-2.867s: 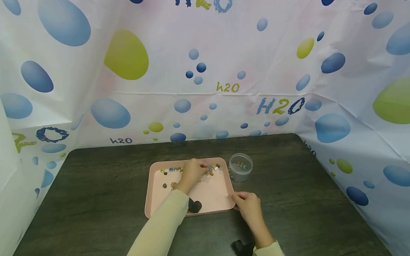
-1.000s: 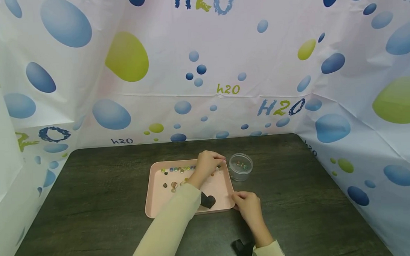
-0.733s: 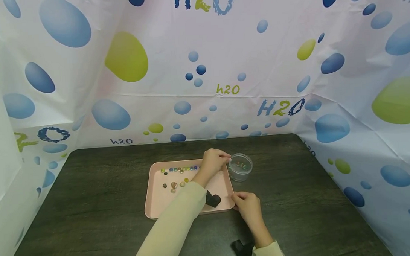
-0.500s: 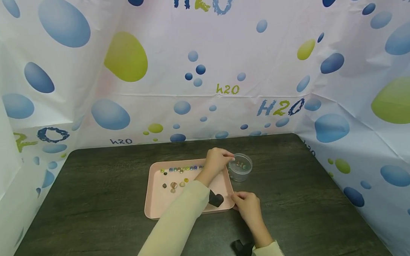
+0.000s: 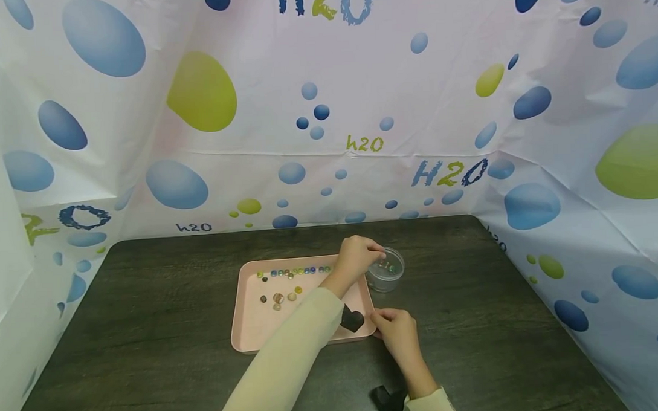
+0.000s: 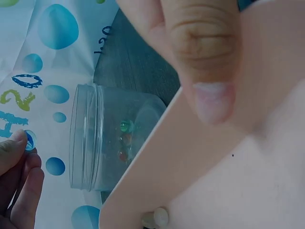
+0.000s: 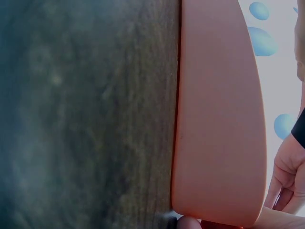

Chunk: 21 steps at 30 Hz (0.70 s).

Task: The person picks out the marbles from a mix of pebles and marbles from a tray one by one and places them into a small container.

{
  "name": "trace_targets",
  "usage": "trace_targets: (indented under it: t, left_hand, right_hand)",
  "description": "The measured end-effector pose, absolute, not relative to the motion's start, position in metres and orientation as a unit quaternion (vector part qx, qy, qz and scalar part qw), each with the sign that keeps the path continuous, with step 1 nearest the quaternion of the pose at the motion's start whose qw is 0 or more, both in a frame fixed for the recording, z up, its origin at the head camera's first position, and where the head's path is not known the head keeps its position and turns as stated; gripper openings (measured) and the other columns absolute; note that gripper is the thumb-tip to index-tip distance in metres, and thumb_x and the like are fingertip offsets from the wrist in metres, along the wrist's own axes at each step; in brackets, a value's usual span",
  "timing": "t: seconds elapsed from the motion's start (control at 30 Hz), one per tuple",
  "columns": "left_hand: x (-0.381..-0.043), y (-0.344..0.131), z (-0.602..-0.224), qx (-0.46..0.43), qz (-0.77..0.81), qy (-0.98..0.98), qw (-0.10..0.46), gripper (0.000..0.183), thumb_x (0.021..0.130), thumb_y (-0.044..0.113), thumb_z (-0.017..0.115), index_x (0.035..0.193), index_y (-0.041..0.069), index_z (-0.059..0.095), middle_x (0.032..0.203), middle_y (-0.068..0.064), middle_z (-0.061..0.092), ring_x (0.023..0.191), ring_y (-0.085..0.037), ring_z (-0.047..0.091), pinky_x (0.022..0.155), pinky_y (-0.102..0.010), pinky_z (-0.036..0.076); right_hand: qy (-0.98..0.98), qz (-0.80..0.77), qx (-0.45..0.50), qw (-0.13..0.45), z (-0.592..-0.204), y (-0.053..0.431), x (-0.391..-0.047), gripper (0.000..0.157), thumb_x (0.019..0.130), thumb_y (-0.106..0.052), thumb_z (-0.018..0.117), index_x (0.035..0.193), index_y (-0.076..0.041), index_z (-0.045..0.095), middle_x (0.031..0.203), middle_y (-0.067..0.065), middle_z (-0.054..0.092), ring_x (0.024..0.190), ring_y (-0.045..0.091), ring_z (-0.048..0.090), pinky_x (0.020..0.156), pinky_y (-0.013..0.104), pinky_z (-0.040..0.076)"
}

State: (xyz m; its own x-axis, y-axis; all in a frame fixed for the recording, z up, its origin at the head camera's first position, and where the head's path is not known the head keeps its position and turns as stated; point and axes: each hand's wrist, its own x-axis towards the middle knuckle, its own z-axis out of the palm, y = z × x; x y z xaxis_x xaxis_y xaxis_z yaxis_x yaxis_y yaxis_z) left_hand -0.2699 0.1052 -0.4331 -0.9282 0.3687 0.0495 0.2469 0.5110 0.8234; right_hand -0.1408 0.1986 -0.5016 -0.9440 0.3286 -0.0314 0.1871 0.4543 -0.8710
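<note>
My left hand (image 5: 356,260) reaches across the pink tray (image 5: 255,330) to the rim of the clear round jar (image 5: 385,282). Between its thumb and fingertips it pinches a clear marble with a blue swirl (image 6: 30,140), seen above the jar mouth in the left wrist view. A green marble (image 6: 126,126) and some orange ones (image 6: 123,155) lie inside the jar. With thumb and fingers, my right hand (image 5: 400,333) grips the tray's near right corner. Several coloured marbles (image 5: 300,271) form a row along the tray's far side.
Loose stones and beads, among them a brown one (image 5: 278,298) and a yellow one (image 5: 298,290), lie in the tray's left half. Each wrist carries a black mount (image 5: 389,401). A patterned sheet (image 5: 358,95) hangs behind the dark table (image 5: 147,308).
My left hand has moved right from the beads at the back of the tray to over the jar's edge. The right hand keeps its grip on the tray corner.
</note>
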Motion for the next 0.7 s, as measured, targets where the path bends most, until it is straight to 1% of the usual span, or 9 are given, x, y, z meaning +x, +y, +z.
trace_targets:
  t: [0.1,0.2,0.3,0.4,0.53,0.7]
  left_hand:
    - [-0.269,0.107,-0.433,0.176,0.462,0.867,0.07,0.012,0.091,0.02,0.073,0.098,0.014,0.081,0.101,-0.002,0.078,0.073,-0.008,0.064,0.058,-0.017,0.045]
    - [-0.269,0.109,-0.435,0.177,0.457,0.869,0.071,0.012,0.091,0.021,0.073,0.099,0.015,0.081,0.102,0.0,0.078,0.076,-0.008,0.064,0.059,-0.017,0.045]
    - [-0.269,0.112,-0.436,0.179,0.452,0.871,0.071,0.012,0.091,0.022,0.073,0.099,0.016,0.081,0.101,0.0,0.078,0.081,-0.008,0.066,0.063,-0.017,0.048]
    - [-0.268,0.113,-0.438,0.179,0.452,0.871,0.071,0.013,0.091,0.021,0.073,0.099,0.013,0.081,0.099,0.0,0.078,0.084,-0.01,0.068,0.065,-0.019,0.051]
    - [-0.267,0.115,-0.438,0.173,0.456,0.87,0.072,0.012,0.09,0.02,0.074,0.097,0.013,0.081,0.097,0.0,0.078,0.083,-0.011,0.068,0.066,-0.02,0.052]
    - [-0.266,0.116,-0.438,0.173,0.459,0.869,0.07,0.011,0.09,0.02,0.074,0.096,0.013,0.081,0.097,0.0,0.078,0.082,-0.01,0.068,0.065,-0.019,0.051]
  right_hand:
    - [-0.85,0.5,-0.151,0.071,-0.502,0.199,-0.141,0.017,0.087,-0.009,0.068,0.087,0.004,0.079,0.085,0.016,0.077,0.061,0.01,0.069,0.056,0.021,0.057]
    - [-0.849,0.501,-0.15,0.07,-0.502,0.199,-0.14,0.017,0.087,-0.009,0.068,0.088,0.004,0.079,0.086,0.016,0.077,0.062,0.01,0.069,0.056,0.021,0.057]
    - [-0.848,0.504,-0.15,0.067,-0.501,0.199,-0.14,0.017,0.087,-0.008,0.067,0.088,0.004,0.079,0.087,0.017,0.077,0.064,0.01,0.07,0.057,0.022,0.058]
    - [-0.848,0.504,-0.152,0.065,-0.501,0.199,-0.14,0.017,0.087,-0.008,0.067,0.088,0.004,0.079,0.086,0.016,0.077,0.064,0.009,0.069,0.056,0.022,0.058]
    - [-0.85,0.5,-0.154,0.065,-0.501,0.199,-0.141,0.016,0.087,-0.009,0.068,0.087,0.003,0.079,0.083,0.014,0.077,0.062,0.006,0.067,0.055,0.021,0.057]
    - [-0.85,0.5,-0.155,0.064,-0.501,0.199,-0.141,0.016,0.088,-0.01,0.069,0.088,0.002,0.079,0.083,0.014,0.077,0.061,0.005,0.066,0.055,0.02,0.056]
